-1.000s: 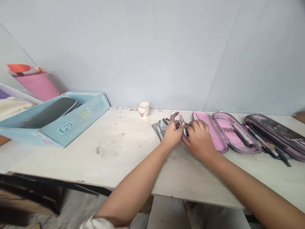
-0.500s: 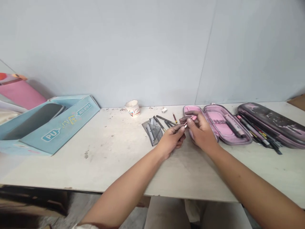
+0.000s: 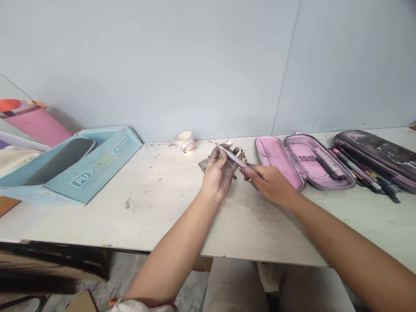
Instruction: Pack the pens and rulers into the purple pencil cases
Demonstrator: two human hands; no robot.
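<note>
My right hand [image 3: 268,184] pinches a slim grey pen [image 3: 231,157] near its lower end, the pen slanting up and to the left. My left hand [image 3: 220,172] is raised beside it with fingers loosely spread, the fingertips touching the pen's upper part. Under the hands lie a grey set square [image 3: 204,164] and several pencils on the white table [image 3: 156,203], mostly hidden. An open pink pencil case [image 3: 303,162] lies just right of my right hand with two pens inside.
A dark pencil case [image 3: 380,156] with several pens beside it lies at the far right. A small paper cup [image 3: 185,142] stands by the wall. A light blue cardboard box [image 3: 74,167] sits at the left, with a pink bag [image 3: 35,123] behind it.
The pen has passed into my right hand's pinch and now slants up to the left. My left hand has opened and lifted. The right hand moved away from the pink case.
</note>
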